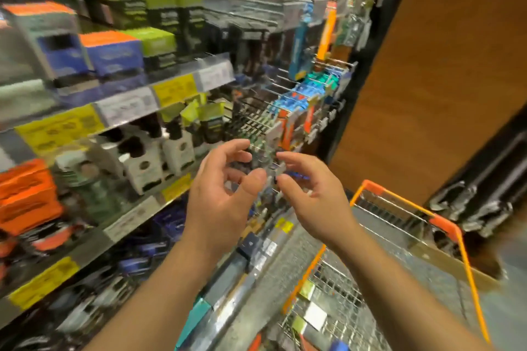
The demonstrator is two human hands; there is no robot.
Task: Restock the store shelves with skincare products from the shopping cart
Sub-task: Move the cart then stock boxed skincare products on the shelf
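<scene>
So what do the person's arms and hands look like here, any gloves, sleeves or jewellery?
Both are bare. The left hand and right hand wear no gloves, and no rings or watch show. Both forearms are uncovered right to the bottom edge of the picture, so no sleeve is in view. The picture is motion-blurred, so fine details could be missed.

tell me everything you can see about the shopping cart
The shopping cart stands at lower right, close beside the shelving. It is a silvery wire-mesh basket with orange trim on its rim and corners. Small boxes lie inside at the near end, white, green and teal; the picture is blurred, so labels cannot be read. Neither hand touches it; both are raised in front of the shelves.
</scene>
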